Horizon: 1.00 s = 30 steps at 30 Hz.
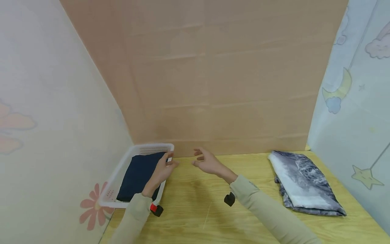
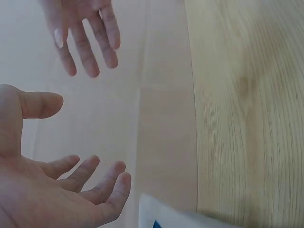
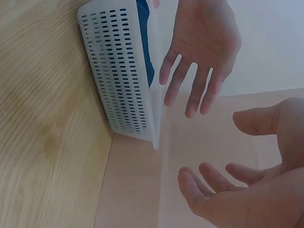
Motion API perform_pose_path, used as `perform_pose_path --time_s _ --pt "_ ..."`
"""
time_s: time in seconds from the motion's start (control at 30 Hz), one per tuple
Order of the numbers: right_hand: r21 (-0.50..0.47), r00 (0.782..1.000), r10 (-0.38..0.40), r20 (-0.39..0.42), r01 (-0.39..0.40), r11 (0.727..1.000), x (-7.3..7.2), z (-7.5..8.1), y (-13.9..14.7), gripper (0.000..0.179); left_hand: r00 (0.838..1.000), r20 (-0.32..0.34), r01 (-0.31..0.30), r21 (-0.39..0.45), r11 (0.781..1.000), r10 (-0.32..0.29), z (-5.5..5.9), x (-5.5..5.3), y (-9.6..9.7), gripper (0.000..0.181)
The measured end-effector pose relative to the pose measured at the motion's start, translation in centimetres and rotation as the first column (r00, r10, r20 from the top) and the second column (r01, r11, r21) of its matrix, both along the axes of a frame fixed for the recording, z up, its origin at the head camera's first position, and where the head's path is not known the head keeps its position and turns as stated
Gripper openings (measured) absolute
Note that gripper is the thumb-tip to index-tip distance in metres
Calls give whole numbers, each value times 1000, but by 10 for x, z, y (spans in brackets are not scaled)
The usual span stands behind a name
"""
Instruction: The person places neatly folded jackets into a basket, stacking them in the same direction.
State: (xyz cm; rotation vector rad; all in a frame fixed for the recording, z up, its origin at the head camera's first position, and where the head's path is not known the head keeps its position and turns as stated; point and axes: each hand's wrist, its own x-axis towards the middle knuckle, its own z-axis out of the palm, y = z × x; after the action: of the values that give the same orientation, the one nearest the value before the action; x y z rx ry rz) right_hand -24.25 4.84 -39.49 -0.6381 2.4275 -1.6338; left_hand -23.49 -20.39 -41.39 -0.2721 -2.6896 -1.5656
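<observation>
- The fingers (image 3: 190, 90) of the left hand (image 1: 161, 170) are straight and a little spread. They pinch nothing. In the right wrist view they hang in the air just beside the rim of the white plastic basket (image 1: 119, 168), and it is hard to tell if they touch it.
- The fingers (image 3: 209, 183) of the right hand (image 1: 208, 162) are loosely curved and apart from each other, and they hold nothing. The palm faces the left hand, and a small gap is between the two hands.
- In the left wrist view the left palm (image 2: 42, 190) is open, with the thumb apart from the other fingers, and the right hand shows above it.
- Both hands are over the wooden counter (image 1: 198, 206), near the cardboard back wall (image 1: 213, 84). Both arms wear light beige sleeves (image 1: 268, 210).
- The basket stands at the left back corner of the counter, against the left wall. It has walls with many small holes.
- A folded dark blue cloth (image 1: 138, 174) lies flat inside the basket.
- A folded grey and white patterned cloth (image 1: 304, 183) lies on the right side of the counter, well apart from both hands.
</observation>
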Motion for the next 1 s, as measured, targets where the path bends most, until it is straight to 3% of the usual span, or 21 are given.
perform_pose_path --time_s 0.3,0.6,1.0 --pt "-8 999 -28 -15 28 1000 5 -1 20 62 1000 -8 15 55 998 -15 -3 3 29 66" --pt "63 987 -66 -144 76 995 6 -10 50 62 998 -30 62 106 992 -59 -6 2 55 65" --pt "106 972 -99 -212 124 987 8 -26 105 60 992 -64 112 95 989 -107 -13 8 84 63"
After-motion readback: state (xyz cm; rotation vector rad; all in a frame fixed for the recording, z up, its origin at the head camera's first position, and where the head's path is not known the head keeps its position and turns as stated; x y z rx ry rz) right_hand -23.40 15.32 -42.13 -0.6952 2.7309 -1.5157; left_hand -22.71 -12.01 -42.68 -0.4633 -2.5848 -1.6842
